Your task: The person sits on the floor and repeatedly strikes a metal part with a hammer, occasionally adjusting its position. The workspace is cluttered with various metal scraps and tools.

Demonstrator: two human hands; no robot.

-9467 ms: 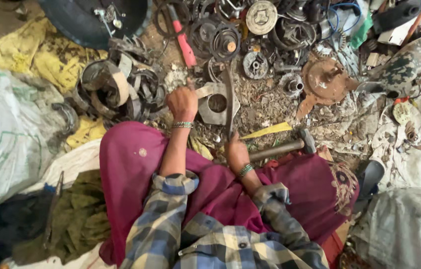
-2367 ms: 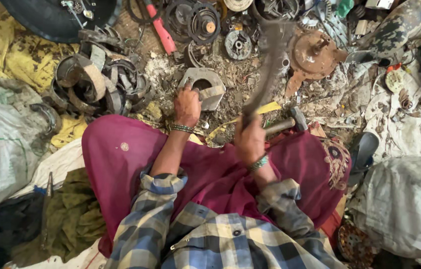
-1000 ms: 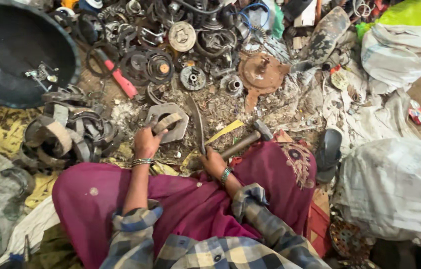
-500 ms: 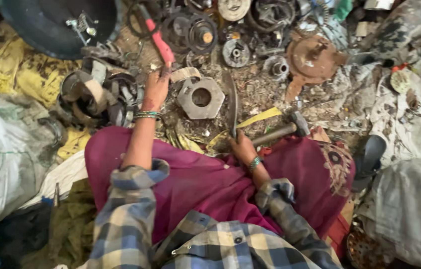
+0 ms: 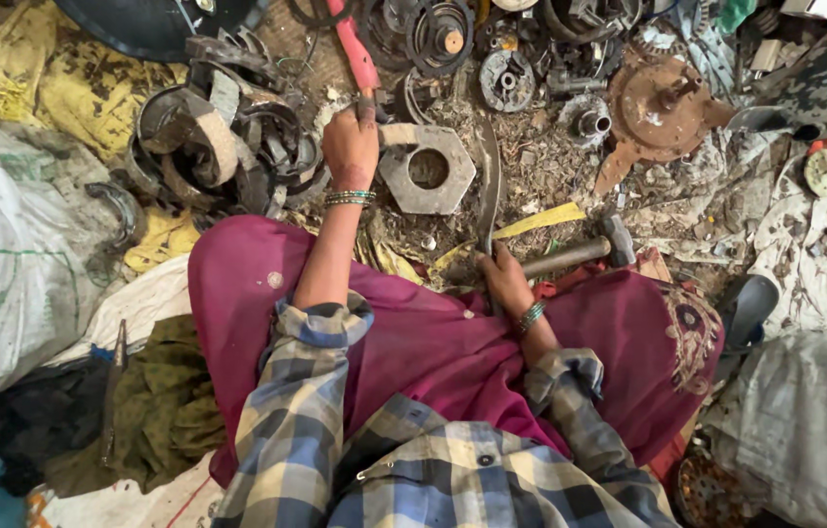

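I sit on the ground with a magenta cloth over my lap. My left hand reaches forward, and its fingers close on the left end of a curved beige strip. The strip lies across the far left corner of a grey hexagonal metal block with a round hole. My right hand grips the handle of a long curved blade, whose tip rests on the debris just right of the block. A hammer lies beside my right hand.
A red-handled tool lies just beyond my left hand. A heap of curved bands and rings sits to the left, and a rusty disc and round metal parts to the far right. Grey sacks flank me; a sandal lies right.
My left hand has carried the curved strip from the block's near side to its far left corner. The blade, raised earlier, now rests tip-down beside the block.
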